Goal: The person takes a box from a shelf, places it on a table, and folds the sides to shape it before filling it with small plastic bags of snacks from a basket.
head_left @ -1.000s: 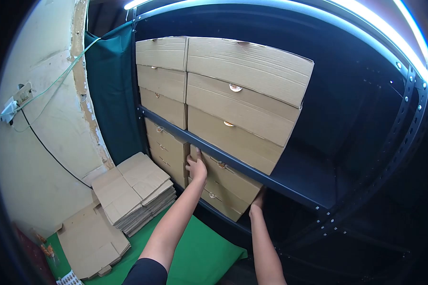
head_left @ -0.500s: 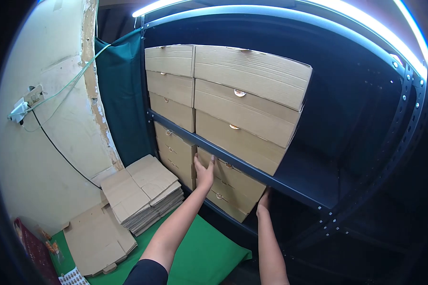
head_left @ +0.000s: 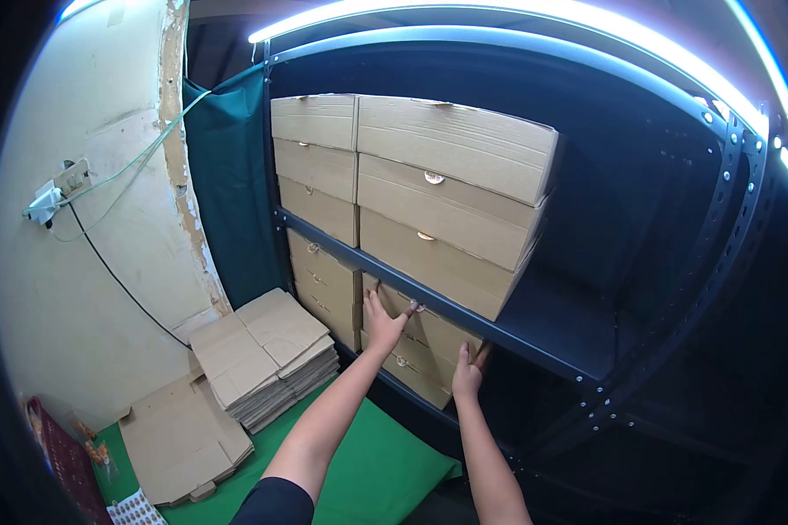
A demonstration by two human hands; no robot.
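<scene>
On the lower shelf level, a stack of cardboard boxes point(head_left: 425, 350) stands under the dark metal shelf beam point(head_left: 464, 311). My left hand point(head_left: 383, 328) is spread against the front of the top box, near its left side and just below the beam. At the right front corner of the same stack is my right hand point(head_left: 467, 374), its thumb raised by the front face and its fingers reaching along the side. Both hands are open and touch the boxes; the right fingertips are partly hidden.
More cardboard boxes point(head_left: 446, 184) are stacked on the upper shelf. Flattened cardboard point(head_left: 258, 332) lies piled at left, beside an unfolded sheet point(head_left: 179, 442) on a green cloth point(head_left: 368, 464). A wall socket with plugs point(head_left: 57, 197) and a dark green curtain point(head_left: 228, 175) are farther left.
My left hand has shifted slightly right and down across the box front, fingers more spread. My right hand has moved left, its thumb now by the front corner. The view has turned slightly.
</scene>
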